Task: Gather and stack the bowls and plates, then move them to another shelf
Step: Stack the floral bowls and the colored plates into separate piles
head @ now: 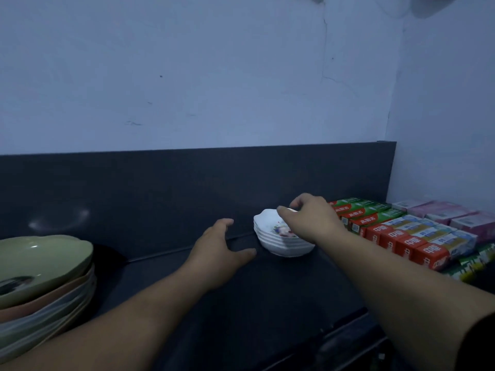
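Head view: a stack of white bowls [284, 247] sits on the dark shelf [267, 295]. The right hand [310, 218] pinches its top rim between thumb and fingers; the left hand [222, 247], fingers spread, is just left of it. A stack of plates [40, 277] stands far left, boxes [401, 231] just right

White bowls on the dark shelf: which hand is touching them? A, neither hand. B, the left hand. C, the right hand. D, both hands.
C: the right hand pinches the far rim of the white bowls, while the left hand is open beside the stack, clear of it.
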`<action>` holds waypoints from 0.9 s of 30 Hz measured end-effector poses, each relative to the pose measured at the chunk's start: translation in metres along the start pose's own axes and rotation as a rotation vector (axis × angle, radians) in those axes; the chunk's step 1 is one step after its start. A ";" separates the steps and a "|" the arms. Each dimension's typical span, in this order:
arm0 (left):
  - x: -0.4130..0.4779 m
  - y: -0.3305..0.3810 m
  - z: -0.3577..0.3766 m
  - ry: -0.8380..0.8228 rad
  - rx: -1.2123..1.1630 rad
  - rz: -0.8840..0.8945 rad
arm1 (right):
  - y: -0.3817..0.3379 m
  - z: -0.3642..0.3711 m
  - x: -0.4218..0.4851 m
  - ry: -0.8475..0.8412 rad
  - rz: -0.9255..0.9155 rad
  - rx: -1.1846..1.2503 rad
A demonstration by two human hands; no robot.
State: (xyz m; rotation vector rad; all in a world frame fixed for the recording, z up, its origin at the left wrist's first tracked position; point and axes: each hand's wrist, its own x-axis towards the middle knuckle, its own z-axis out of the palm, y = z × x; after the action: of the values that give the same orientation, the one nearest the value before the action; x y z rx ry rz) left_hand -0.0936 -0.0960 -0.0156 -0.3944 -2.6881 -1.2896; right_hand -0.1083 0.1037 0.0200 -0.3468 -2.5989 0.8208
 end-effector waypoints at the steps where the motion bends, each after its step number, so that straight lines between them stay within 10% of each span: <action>1: -0.007 -0.003 -0.009 0.013 -0.006 0.002 | -0.011 0.002 -0.007 -0.010 -0.017 0.023; 27: -0.394 -0.202 -0.418 0.617 0.179 -0.357 | -0.422 0.167 -0.376 -0.486 -0.618 0.346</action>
State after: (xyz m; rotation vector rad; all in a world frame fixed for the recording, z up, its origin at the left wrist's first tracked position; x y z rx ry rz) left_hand 0.2280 -0.6129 0.0040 0.4542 -2.3529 -1.0039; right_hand 0.1062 -0.4447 0.0350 0.8053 -2.6427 1.1822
